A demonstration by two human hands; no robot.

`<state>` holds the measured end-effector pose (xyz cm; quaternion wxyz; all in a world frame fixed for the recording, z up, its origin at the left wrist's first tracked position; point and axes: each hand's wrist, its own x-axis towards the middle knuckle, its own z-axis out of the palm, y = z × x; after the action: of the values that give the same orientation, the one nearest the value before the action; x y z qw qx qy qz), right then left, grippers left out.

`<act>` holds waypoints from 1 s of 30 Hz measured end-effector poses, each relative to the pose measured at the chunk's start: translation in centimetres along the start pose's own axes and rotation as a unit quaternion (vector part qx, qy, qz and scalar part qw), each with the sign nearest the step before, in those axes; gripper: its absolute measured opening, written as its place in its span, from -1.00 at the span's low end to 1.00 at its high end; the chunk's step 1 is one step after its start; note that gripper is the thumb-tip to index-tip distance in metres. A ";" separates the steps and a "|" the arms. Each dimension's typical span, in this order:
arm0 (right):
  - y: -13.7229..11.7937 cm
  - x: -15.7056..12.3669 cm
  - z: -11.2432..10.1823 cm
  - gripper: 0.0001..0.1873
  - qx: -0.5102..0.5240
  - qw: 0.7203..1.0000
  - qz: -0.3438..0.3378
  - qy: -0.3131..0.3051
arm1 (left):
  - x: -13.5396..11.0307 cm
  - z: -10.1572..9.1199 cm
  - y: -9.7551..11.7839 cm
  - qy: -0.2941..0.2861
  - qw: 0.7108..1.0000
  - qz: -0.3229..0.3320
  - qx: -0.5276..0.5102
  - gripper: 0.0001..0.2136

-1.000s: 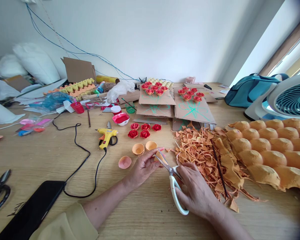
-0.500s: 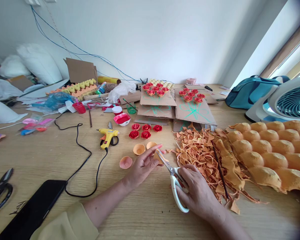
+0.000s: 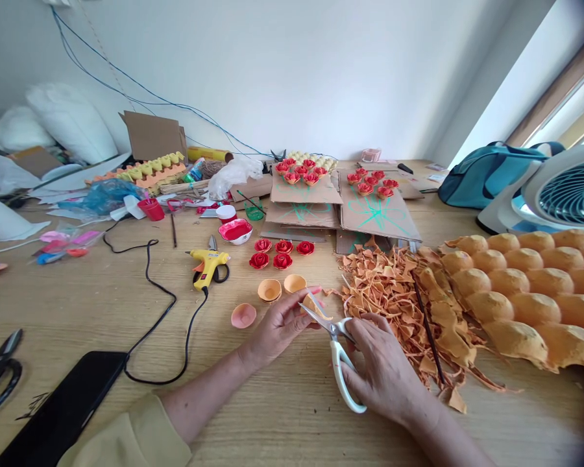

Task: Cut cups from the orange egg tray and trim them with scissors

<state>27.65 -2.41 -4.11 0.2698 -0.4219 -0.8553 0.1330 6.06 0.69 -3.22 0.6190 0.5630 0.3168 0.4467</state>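
Note:
My left hand (image 3: 276,327) pinches a small orange egg-carton cup (image 3: 313,303) between thumb and fingers. White-handled scissors (image 3: 343,370) are in my right hand (image 3: 382,370), with fingers through the loops. Their blades are parted around the cup's rim, where a thin strip hangs. Behind my left hand stand orange cups (image 3: 270,290) and another cup (image 3: 295,283); a pinkish cup (image 3: 244,315) lies to the left. Several red paper roses (image 3: 282,261) sit in two rows beyond them. Right of the scissors is a heap of orange carton scraps (image 3: 379,298).
A yellow glue gun (image 3: 207,266) with a black cord lies left of the cups. A dish of red paint (image 3: 235,231) stands behind it. Orange egg trays (image 3: 530,285) and a fan (image 3: 564,194) are at right. A black phone (image 3: 73,402) lies front left, near black-handled scissors (image 3: 2,370).
The scissor blades have opened wider around the cup's rim. The strip at the rim now hangs off to the right. Both hands stay nearly in place; the view shifts slightly.

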 end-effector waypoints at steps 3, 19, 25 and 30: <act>-0.1 -0.1 0.0 -0.76 0.018 1.000 -0.004 -0.005 | 0.0 0.0 -0.1 0.002 1.000 -0.002 -0.001 -0.59; -0.7 -0.3 -0.1 -0.73 0.018 1.000 -0.016 0.019 | 0.0 -0.6 -0.7 0.010 0.997 0.007 -0.078 -0.55; -0.3 -0.2 0.0 -0.74 0.031 0.999 -0.028 0.016 | 0.1 -0.5 -1.2 -0.035 0.974 -0.040 -0.220 -0.62; 0.0 -0.1 0.1 -0.77 0.024 1.000 -0.018 0.007 | 0.2 -0.5 -1.3 -0.023 0.979 -0.048 -0.195 -0.64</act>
<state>27.67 -2.46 -4.20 0.2885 -0.4005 -0.8575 0.1451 5.95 1.07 -4.51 0.7447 0.4254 0.2358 0.4570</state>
